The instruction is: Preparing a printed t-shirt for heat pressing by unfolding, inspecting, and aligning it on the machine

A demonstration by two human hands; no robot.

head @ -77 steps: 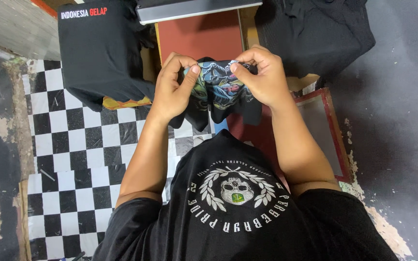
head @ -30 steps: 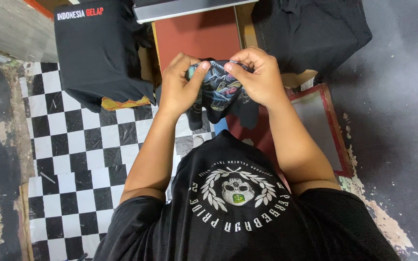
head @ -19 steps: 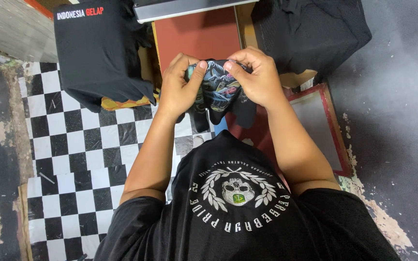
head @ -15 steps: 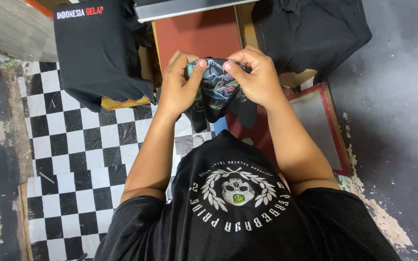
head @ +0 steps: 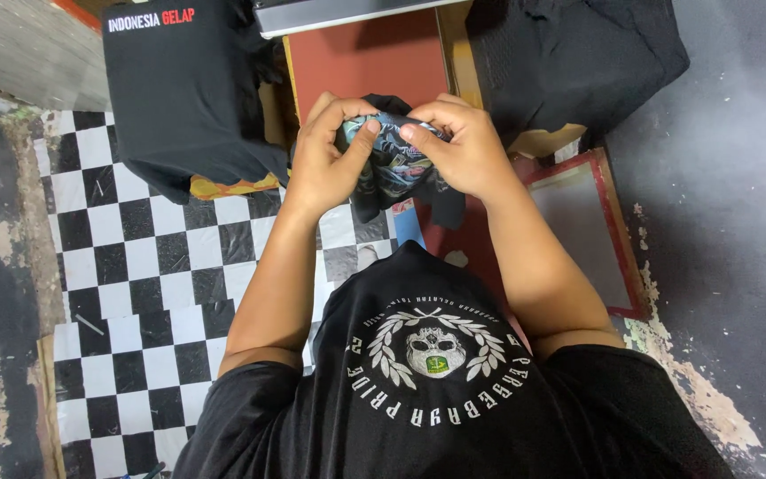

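Observation:
My left hand (head: 330, 160) and my right hand (head: 461, 149) both grip a small dark cloth with a blue-grey printed pattern (head: 392, 173), bunched between them in front of my chest. The fingertips of both hands meet at its top edge, and loose black ends of it hang below. It is held over a red-brown flat board (head: 370, 58). My own black shirt with a white wreath and skull print (head: 436, 355) fills the bottom of the view.
A folded black shirt with printed lettering (head: 179, 80) lies at the upper left on the black-and-white checkered floor (head: 135, 266). A heap of black cloth (head: 569, 62) sits at the upper right. A red-framed screen (head: 587, 231) lies right of my arm.
Both hands have drawn closer together on the cloth, bunching it tighter, and now hold it slightly higher over the red-brown board.

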